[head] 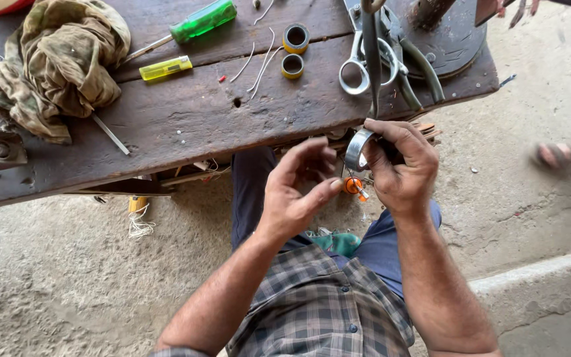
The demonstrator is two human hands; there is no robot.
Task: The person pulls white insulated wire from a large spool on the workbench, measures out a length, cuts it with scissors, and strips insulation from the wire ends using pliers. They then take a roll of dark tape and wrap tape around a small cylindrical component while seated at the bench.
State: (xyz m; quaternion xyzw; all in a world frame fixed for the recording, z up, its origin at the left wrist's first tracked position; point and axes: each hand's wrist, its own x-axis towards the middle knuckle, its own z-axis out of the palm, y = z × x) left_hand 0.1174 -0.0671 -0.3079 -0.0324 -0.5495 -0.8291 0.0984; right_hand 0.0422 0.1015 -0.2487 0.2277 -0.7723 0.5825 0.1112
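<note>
My right hand (401, 168) grips a shiny metal ring (356, 149), like a roll of tape, just off the front edge of the wooden bench (186, 119). Beside it, my left hand (297, 187) has its fingers spread and curled toward the ring, and its thumb and fingertips are close to the ring's left side. Whether they pinch anything is unclear. A small orange part (353, 186) shows just below and between the hands.
On the bench lie a green-handled screwdriver (193, 25), a yellow lighter (165, 67), two small tape rolls (294, 49), scissors and pliers (381, 59), wire pieces and a crumpled cloth (57, 63). Another person's foot (566, 153) is at the right on the concrete floor.
</note>
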